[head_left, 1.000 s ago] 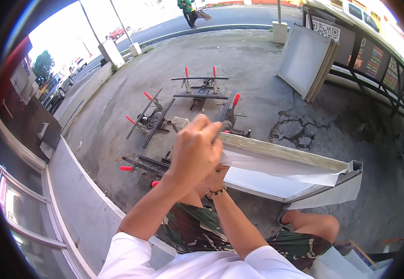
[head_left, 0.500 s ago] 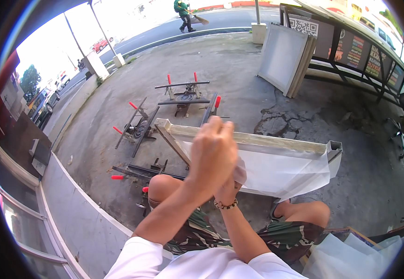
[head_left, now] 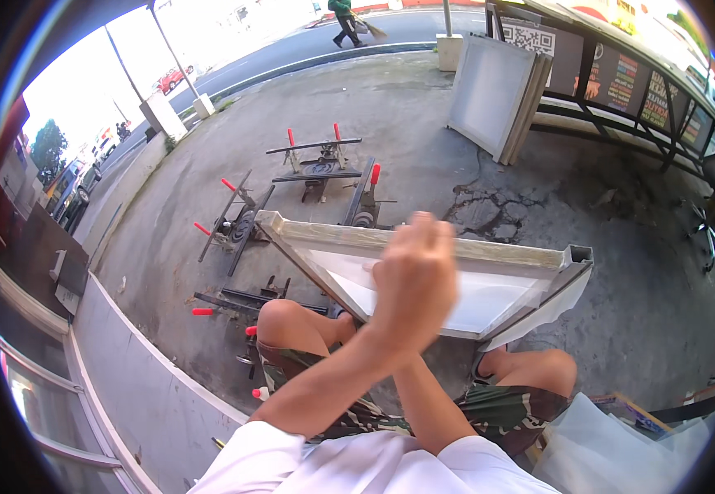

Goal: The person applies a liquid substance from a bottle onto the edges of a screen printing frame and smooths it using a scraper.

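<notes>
A rectangular frame (head_left: 489, 253) with thick wooden and metal-looking bars leans upright between my knees. A thin white sheet (head_left: 456, 298) covers its inside, and a loose flap of it hangs past the right end. My left hand (head_left: 416, 284) is closed in a fist above the frame's middle, with its back toward me. Whatever it grips, if anything, is hidden. My right forearm (head_left: 430, 403) crosses beneath the left one. The right hand lies behind the left wrist and fist, with only a possible fingertip showing against the sheet, so its grip cannot be seen.
Several black metal clamp stands with red handles (head_left: 316, 165) are on the concrete to the left. Another white-faced frame (head_left: 489, 95) leans by a black metal railing. Translucent sheets (head_left: 596, 449) lie at lower right. A person with a broom (head_left: 343, 20) is on the road.
My left fist has moved to the right across the frame. The right hand has gone farther behind it. The sheet's loose part has shifted, showing more of the frame's inside.
</notes>
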`<state>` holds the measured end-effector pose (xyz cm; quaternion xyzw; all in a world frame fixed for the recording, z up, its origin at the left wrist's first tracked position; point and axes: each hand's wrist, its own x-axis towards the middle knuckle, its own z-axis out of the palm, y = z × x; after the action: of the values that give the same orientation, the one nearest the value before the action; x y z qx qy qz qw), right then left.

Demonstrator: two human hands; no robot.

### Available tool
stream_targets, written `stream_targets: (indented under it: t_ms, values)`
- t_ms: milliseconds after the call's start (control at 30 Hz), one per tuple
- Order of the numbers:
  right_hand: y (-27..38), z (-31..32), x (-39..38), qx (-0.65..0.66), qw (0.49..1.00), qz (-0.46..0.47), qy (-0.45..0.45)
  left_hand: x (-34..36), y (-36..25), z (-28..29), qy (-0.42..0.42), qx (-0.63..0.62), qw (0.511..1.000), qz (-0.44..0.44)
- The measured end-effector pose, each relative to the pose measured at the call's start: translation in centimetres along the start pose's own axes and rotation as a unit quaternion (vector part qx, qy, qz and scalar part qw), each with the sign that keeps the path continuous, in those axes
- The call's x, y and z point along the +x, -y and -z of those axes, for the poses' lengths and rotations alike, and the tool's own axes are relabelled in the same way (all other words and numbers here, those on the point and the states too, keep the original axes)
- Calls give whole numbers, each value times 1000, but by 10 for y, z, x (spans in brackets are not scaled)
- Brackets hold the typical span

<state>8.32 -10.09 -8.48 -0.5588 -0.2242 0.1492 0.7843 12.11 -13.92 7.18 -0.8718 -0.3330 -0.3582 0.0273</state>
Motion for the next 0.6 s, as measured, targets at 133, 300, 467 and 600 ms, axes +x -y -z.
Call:
stream_targets:
  t_ms: [133, 300, 467, 600]
  values:
    - [11, 25, 6, 203, 952, -198, 119, 7, -25, -7, 4, -168, 985, -43]
    - [-2, 51, 22, 355, 917, -114, 143, 4, 86, 48, -48, 12, 994, 100]
    - [22, 79, 39, 432, 902, -9, 4, -5, 122, 51, -44, 118, 986, 111]
    - [10, 105, 48, 332, 943, 10, -4, 3, 33, 10, -32, 18, 999, 40]
